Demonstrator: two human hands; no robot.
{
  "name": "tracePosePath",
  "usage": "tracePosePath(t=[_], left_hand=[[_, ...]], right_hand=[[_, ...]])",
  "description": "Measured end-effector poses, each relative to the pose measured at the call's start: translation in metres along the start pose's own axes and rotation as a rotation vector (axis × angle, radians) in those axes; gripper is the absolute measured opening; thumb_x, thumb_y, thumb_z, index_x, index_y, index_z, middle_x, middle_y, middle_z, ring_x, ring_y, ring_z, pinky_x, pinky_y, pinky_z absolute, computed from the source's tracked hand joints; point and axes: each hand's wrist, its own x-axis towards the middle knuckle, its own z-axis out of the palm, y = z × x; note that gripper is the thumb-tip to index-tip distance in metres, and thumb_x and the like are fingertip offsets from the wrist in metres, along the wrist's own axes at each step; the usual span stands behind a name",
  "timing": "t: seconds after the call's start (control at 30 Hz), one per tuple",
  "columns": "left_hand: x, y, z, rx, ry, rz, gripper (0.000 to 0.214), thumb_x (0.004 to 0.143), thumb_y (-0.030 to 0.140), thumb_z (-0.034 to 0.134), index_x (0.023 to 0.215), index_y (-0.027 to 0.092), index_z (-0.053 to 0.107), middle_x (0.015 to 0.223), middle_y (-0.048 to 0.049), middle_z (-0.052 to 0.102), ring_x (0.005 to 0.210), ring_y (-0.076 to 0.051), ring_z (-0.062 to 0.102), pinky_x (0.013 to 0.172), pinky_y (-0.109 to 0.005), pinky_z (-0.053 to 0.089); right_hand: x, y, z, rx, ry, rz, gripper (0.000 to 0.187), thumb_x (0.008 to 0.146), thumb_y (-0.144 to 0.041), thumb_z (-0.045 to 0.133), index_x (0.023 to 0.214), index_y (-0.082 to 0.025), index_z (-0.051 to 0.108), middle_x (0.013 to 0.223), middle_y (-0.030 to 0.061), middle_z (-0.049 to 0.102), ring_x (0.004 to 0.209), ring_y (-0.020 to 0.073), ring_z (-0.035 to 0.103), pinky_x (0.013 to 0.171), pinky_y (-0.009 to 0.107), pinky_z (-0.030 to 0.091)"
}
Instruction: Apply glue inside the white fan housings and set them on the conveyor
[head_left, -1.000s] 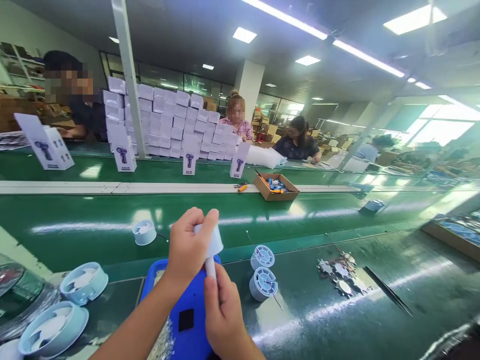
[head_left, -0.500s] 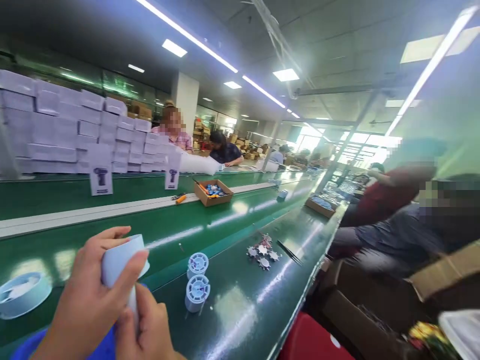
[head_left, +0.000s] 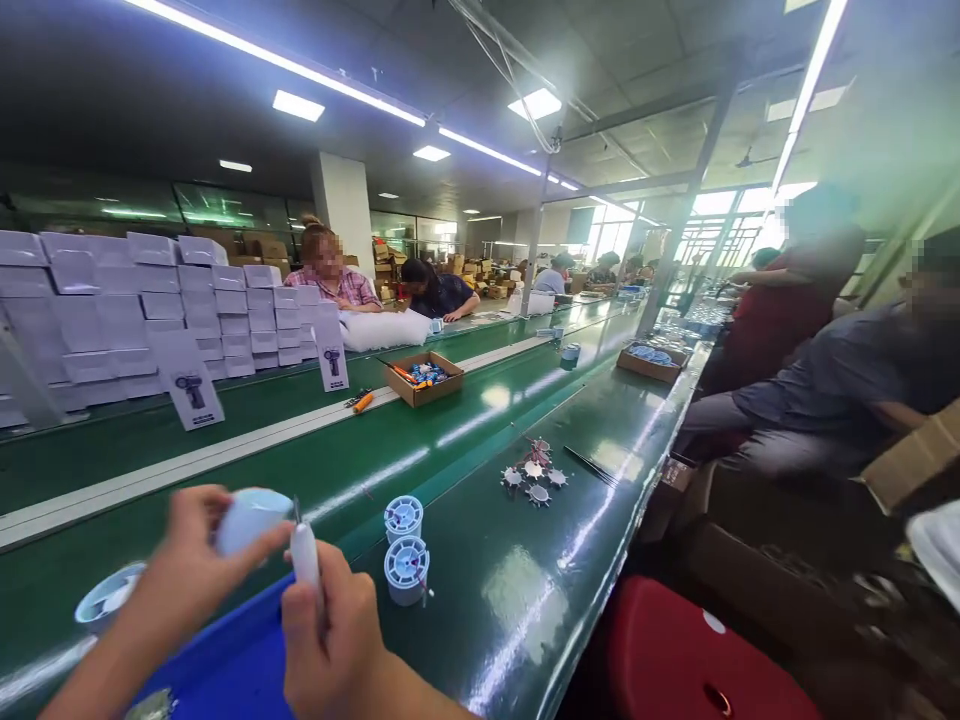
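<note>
Pale blue cup: held up in the left hand, in the air just past the far edge of the blue bin, green belt behind it. Left fingers wrap its left side, thumb stretched across below toward the right hand. Blurred, so can't tell which way its mouth faces.

Right hand is closed round a slim white handle, upright, thin dark tip at top. Tip sits right by the left thumb and cup; contact unclear.

Blue fan ring, white blades inside, on the belt beyond the left forearm.

Bench: two blue drums, one behind the other, along the belt-side edge. Farther up, a cluster of silver discs; tweezers just right of them, toward the right edge. Shallow carton of blue parts at that right edge, farther off.

Small cardboard box of tools on the belt's white strip, orange handle beside it.

Red stool below the bench's right edge.
</note>
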Motion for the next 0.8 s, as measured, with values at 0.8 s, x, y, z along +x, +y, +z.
tracePosePath(t=[0.8], left_hand=[[0.009, -0.106, -0.001, 0.388, -0.101, -0.317, 0.050, 0.066, 0.021, 0.059, 0.116, 0.021, 0.060, 0.111, -0.0110, 0.060, 0.099, -0.023, 0.060, 0.090, -0.035, 0.045]], right_hand=[[-0.021, 0.034, 0.027, 0.177, -0.240, 0.401, 0.016, 0.087, -0.029, 0.046, 0.098, -0.019, 0.051, 0.056, -0.0081, 0.041, 0.045, 0.0096, 0.038, 0.044, 0.021, 0.028]])
